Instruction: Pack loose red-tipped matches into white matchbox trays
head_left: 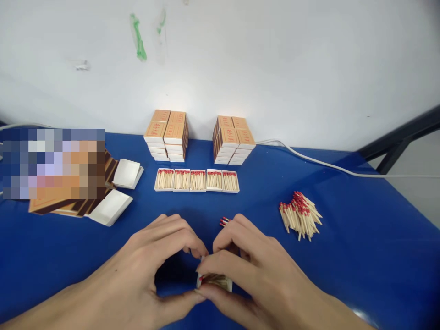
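Near the front of the blue table, a small white matchbox tray (225, 283) with matches in it sits between my two hands. My left hand (161, 261) grips the tray's left end between fingertips and thumb. Curled over the tray's top and right side, my right hand (247, 266) has its thumb and fingers on it and hides much of it. A few red-tipped matches (224, 222) show just beyond my right fingers. Behind my hands several open trays full of matches (197, 180) stand side by side in a row.
Two stacks of closed matchboxes, left (167, 135) and right (233, 140), stand by the wall. A loose match pile (300, 215) lies at right. At left are white trays (110, 207), orange-brown sleeves (58, 206) and a pixelated area. A white cable (309, 159) crosses the table's back right.
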Motion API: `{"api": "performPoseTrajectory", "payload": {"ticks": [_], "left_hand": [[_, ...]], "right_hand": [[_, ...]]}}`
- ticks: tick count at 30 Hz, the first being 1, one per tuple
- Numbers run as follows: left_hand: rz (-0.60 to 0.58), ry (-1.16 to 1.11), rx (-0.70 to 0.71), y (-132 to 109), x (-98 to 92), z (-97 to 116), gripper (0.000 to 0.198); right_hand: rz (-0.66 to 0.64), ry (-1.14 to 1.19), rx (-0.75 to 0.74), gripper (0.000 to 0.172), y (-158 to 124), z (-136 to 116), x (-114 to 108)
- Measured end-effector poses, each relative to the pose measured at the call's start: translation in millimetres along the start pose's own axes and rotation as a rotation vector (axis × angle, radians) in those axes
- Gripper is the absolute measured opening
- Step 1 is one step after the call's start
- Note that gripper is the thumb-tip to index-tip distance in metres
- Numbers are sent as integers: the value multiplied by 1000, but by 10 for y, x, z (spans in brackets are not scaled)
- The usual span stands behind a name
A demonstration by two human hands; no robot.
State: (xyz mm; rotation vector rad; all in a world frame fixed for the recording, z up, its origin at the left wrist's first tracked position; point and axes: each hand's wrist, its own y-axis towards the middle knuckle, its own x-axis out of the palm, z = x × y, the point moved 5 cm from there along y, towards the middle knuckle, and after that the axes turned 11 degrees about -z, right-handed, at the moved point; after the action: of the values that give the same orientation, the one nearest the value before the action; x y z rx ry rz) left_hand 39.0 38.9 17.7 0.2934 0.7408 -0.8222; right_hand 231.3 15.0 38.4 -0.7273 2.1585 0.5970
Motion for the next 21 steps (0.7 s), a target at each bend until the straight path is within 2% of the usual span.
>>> {"api": "performPoseTrajectory", "payload": {"ticks": [14,21], "left_hand": [[14,-13,-10,6,-27,-7,23],[25,-24,-21,18,-10,-18,19]], "right_hand": [[22,9,9,11,-20,45,-74],[-31,67,57,7,-24,50,-75]]}}
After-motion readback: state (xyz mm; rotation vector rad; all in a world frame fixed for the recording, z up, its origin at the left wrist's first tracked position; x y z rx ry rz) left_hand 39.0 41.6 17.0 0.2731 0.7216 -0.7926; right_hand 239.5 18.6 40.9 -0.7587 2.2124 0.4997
